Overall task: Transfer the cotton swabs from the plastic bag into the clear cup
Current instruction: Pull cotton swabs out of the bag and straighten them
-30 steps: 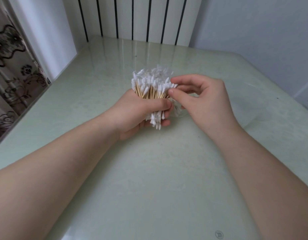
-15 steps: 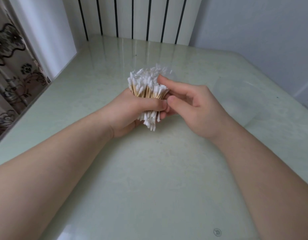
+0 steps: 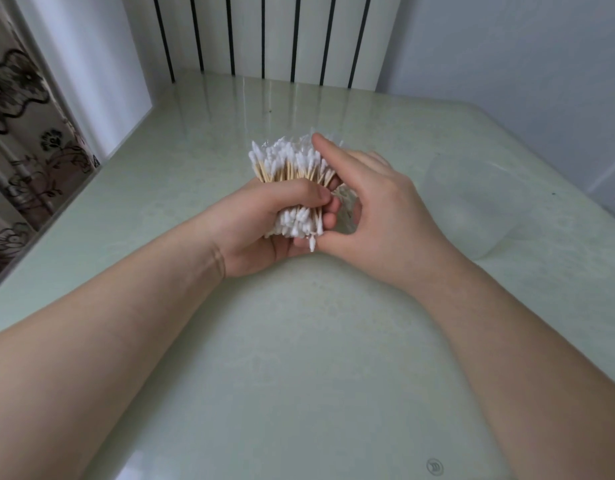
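While your left hand [image 3: 264, 220] gripped the bundle: its fingers curled tight round the middle of the cotton swabs [image 3: 292, 164]; both ends fanned out past the fist
Right hand [image 3: 378, 209]: forefinger lay over the upper tips, thumb by the lower ones; whether it pinched the plastic bag or only touched it could not be told
Plastic bag [image 3: 346, 199]: crumpled film showed between your two hands and behind the upper tips
Clear cup [image 3: 472, 209]: on the table [image 3: 299, 358] just right of your right hand; faint, no swabs showing in it
Stray swab [image 3: 312, 243]: one hung lower than the rest; a slackened grip would likely have dropped it
Main risk: tugging the film could have dragged swabs loose and scattered them; a sweep of your right wrist might have knocked the light cup over
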`<control>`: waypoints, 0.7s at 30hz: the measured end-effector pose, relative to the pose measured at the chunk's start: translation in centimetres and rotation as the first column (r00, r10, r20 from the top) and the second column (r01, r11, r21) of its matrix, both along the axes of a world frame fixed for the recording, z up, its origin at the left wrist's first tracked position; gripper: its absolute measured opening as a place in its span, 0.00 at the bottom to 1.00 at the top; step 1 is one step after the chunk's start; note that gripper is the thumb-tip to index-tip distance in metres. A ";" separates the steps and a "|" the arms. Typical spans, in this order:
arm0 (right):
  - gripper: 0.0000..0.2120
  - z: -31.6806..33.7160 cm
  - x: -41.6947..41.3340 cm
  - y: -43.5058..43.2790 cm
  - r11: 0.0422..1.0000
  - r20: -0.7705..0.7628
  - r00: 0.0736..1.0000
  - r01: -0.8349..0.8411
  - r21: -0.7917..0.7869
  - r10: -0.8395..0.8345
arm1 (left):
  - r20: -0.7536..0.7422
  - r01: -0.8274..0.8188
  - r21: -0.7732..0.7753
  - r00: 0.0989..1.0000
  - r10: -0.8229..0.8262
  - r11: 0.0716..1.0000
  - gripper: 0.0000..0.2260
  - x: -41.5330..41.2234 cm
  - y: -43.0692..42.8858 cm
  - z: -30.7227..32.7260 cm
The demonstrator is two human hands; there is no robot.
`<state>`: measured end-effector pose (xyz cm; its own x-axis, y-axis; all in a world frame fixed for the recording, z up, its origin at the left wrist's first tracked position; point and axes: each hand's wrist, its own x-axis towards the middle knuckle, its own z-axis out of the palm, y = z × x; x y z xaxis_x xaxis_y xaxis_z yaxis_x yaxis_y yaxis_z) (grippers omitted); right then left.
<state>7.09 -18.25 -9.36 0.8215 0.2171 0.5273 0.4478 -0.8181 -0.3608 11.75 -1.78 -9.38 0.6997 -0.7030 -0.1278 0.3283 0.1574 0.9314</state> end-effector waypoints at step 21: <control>0.42 0.7 -0.5 0.0 0.997 -0.063 0.997 0.050 0.058 -0.047 | 0.100 -0.077 -0.048 0.992 0.081 0.996 0.08 -0.8 -0.9 0.1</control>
<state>6.58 -18.27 -8.71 0.8618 0.1457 0.4859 0.3833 -0.8145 -0.4356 10.96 -2.68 -9.31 0.7611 -0.6483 -0.0231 0.2166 0.2205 0.9510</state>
